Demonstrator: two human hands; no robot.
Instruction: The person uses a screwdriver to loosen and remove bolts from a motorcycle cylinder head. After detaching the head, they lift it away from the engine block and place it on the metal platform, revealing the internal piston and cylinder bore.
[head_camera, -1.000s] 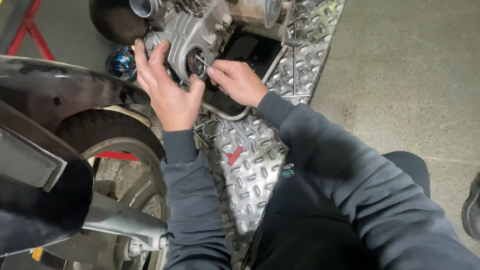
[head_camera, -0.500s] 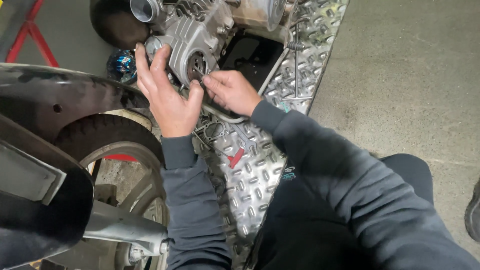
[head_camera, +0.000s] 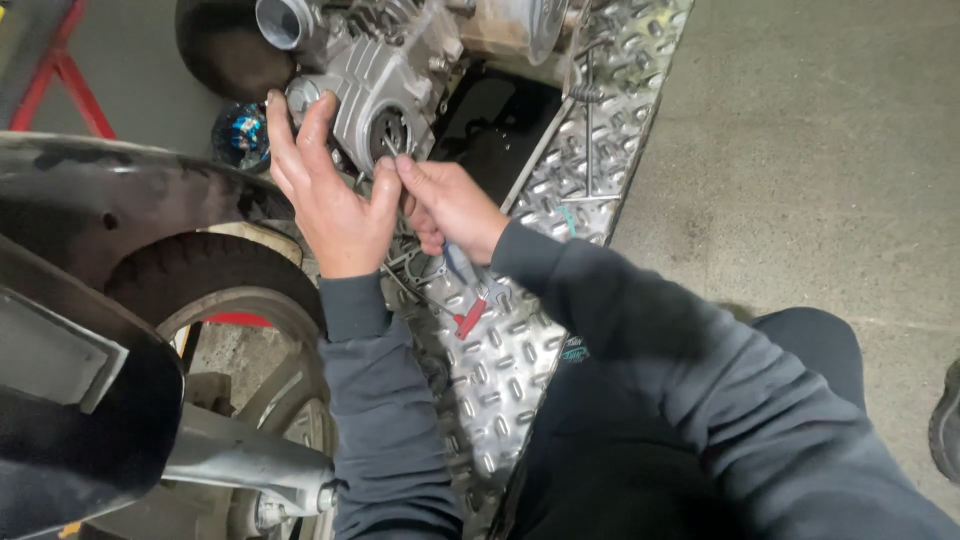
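Seemingly, right hand (head_camera: 455, 205) fingers pinch a thin pin (head_camera: 388, 147) pointing into the engine cover (head_camera: 375, 95); left hand (head_camera: 325, 190) open.

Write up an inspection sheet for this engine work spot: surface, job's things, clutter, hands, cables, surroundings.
Surface: diamond-pattern metal plate on a concrete floor.
Job's things: silver finned engine case with a round opening; a thin metal tool sits at that opening.
Clutter: red-handled tool, wire rings and long metal rods lying on the plate; a dark tray under the engine.
Hands: left hand spread open against the engine case; right hand pinching the thin metal tool.
Cables: nothing seen.
Surroundings: black fender over a tyre and wheel, red stand, a shoe at the right edge.
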